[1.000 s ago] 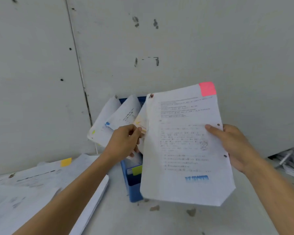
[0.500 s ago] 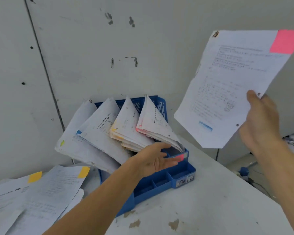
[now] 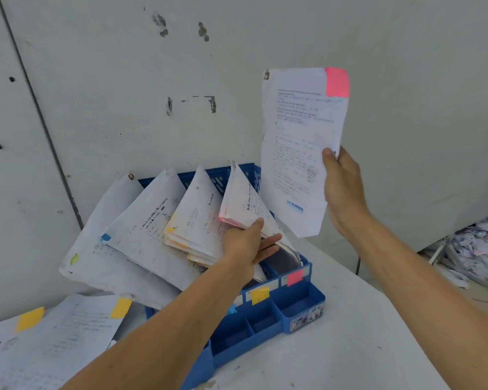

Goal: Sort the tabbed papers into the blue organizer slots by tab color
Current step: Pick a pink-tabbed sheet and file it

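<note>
Head camera view: a blue organizer [image 3: 265, 327] stands at the back edge of a white table [image 3: 350, 347], against a grey wall. Four bundles of papers lean leftward out of its slots, fanned: from the left, a green-tabbed bundle [image 3: 96, 249], a blue-tabbed bundle [image 3: 144, 226], a yellow-tabbed bundle [image 3: 195, 220] and a pink-tabbed bundle [image 3: 243, 204]. The slot fronts carry a yellow label [image 3: 259, 295] and a pink label [image 3: 295, 277].

The left hand [image 3: 248, 246] has straight, spread fingers under the pink-tabbed bundle, with the thumb on its lower edge. The right hand [image 3: 343, 192] pinches a printed sheet [image 3: 296, 153] by its right edge, thumb in front. The sheet is upright in the air, just right of the organizer, with a pink tab [image 3: 337, 81] at its top right corner.

Loose yellow-tabbed papers [image 3: 54, 342] lie at the table's left edge
</note>
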